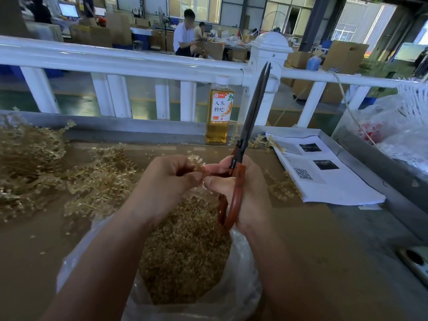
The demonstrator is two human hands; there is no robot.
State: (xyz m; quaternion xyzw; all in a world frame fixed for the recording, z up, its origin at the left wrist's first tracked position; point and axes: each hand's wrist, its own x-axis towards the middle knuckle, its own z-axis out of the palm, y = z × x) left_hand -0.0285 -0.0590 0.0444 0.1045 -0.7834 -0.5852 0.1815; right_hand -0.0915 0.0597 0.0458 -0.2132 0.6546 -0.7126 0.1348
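My right hand point(240, 188) grips the red handles of long black scissors point(252, 107), whose closed blades point up. My left hand point(169, 179) pinches a small translucent amber plastic sprig point(196, 162); the thumbs and fingertips of both hands meet at it. Below both hands lies an open clear plastic bag point(234, 295) filled with several small amber plastic bits point(185, 251). A heap of uncut amber sprigs point(58, 172) lies on the brown table point(308, 246) to the left.
A bottle of yellow drink point(219, 112) stands at the table's back edge by a white railing point(139, 63). Printed sheets point(319, 172) lie at right, a phone point(414, 260) near the right edge, plastic bags point(398, 126) beyond. People sit in the background.
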